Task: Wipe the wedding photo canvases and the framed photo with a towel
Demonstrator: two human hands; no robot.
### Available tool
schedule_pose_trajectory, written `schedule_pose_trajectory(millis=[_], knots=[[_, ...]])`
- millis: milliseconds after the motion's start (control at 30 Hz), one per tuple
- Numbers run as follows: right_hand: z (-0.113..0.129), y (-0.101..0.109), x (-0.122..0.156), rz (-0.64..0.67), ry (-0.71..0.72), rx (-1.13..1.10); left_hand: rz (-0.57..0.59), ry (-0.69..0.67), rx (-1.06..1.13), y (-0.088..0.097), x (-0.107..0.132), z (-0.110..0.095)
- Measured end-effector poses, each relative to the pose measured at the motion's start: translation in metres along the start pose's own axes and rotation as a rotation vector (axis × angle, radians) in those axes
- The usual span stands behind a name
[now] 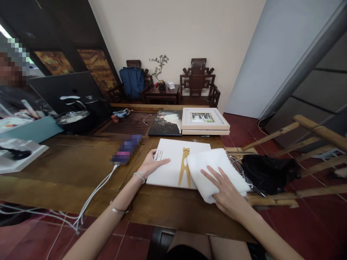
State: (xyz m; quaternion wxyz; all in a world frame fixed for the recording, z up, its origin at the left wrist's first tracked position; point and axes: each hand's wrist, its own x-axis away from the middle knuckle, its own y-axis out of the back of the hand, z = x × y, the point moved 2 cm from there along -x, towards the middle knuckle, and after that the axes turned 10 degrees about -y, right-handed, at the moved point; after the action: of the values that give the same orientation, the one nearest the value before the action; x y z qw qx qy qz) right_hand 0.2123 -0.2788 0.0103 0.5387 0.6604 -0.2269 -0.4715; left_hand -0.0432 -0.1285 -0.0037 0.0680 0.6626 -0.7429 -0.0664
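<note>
A flat white board (169, 155) lies on the table in front of me, with a small printed label at its left and a long-legged yellow cat figure (184, 166) on its face. My left hand (151, 164) grips the board's left edge, thumb on top and fingers partly hidden at the side. Over the board's right part lies a fluffy white cloth (214, 160), covering that side. My right hand (226, 191) holds the cloth, some fingers spread across its top and others curled at its near edge.
Behind the board are a dark picture panel (159, 124) and stacked pale frames (207, 126). Left of it, a phone (127, 150) trails white cables (94, 196). A lidded pot (74, 121) stands farther left. To the right, a bamboo chair (282, 131) holds a black bag (267, 171).
</note>
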Motion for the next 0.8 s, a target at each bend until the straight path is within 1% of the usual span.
schedule_pose_trajectory(millis=[67,133,200,267,333,400,567,600,667,733,800], knots=[[-0.001,-0.002,-0.002,0.022,-0.016,-0.006,0.039,-0.122,-0.162,0.003,-0.001,0.0],[-0.003,-0.004,-0.003,0.051,-0.025,-0.012,0.035,-0.23,-0.381,0.006,-0.002,0.002],[-0.004,-0.005,-0.003,0.085,-0.039,-0.02,0.037,-0.304,-0.576,0.007,-0.002,0.004],[-0.005,-0.005,-0.003,0.111,-0.052,-0.025,0.052,-0.352,-0.695,0.007,-0.002,0.005],[-0.004,-0.005,-0.004,0.129,-0.06,-0.025,0.047,-0.388,-0.76,0.006,-0.001,0.006],[-0.004,-0.006,-0.004,0.147,-0.064,-0.02,0.017,-0.413,-0.804,0.006,0.0,0.007],[-0.005,-0.004,-0.007,0.188,-0.085,-0.011,-0.003,-0.451,-0.829,0.003,0.002,0.012],[-0.005,-0.003,-0.007,0.195,-0.093,-0.015,-0.012,-0.475,-0.833,0.001,0.003,0.012],[-0.002,-0.001,-0.007,0.204,-0.112,-0.026,-0.021,-0.567,-0.845,-0.003,0.005,0.011],[0.005,0.001,-0.004,0.211,-0.137,-0.043,0.028,-0.676,-0.852,-0.008,0.007,0.01],[0.015,0.004,0.002,0.227,-0.17,-0.064,0.121,-0.724,-0.863,-0.013,0.008,0.009]])
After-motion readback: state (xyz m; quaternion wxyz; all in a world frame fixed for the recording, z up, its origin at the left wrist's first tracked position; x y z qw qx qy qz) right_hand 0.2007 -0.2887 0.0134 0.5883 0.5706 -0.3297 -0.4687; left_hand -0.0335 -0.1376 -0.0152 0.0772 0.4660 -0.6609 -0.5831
